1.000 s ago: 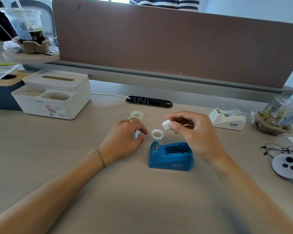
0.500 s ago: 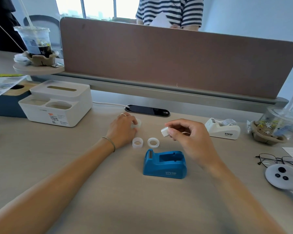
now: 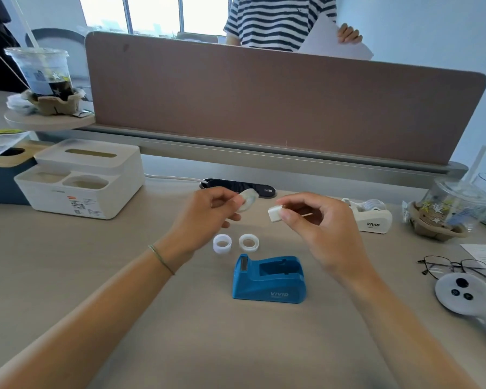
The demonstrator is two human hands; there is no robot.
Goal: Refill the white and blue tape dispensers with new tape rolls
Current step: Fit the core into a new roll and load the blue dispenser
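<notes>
A new tape roll (image 3: 247, 200) is held in the left hand (image 3: 205, 220), pinched at its rim between thumb and fingertips, raised above the desk (image 3: 96, 276) at frame centre. A small white spindle core (image 3: 275, 214) is gripped in the right hand (image 3: 317, 228), thumb and forefinger closed on it, just right of the roll; the two are near, not touching

Blue dispenser (image 3: 268, 279) sits empty at lower centre, cradle open, cutter facing left. Two white rings (image 3: 222, 243) (image 3: 249, 242) lie flat just above it in frame, side by side; whether full rolls or spent cores cannot be told. White dispenser (image 3: 369, 216) stands at right of centre, well apart from the blue one, with a roll seemingly already seated in it

Step judged in hand: core to be pushed through the roll, then the pair dropped into the blue cradle

Handling notes:
- roll judged light and stiff across its width, but glossy, so slip is likely if gripped on the flat faces
- best held by the outer rim, hole left clear for the core
- core is small, hard plastic, easily dropped; ends to be pinched, middle left free
- a snug fit is expected, so axes should be lined up before pushing
- loose tape end not visible; to be found before seating
- blue dispenser looks weighted enough to stay put, though a steadying finger may be needed on insertion
</notes>
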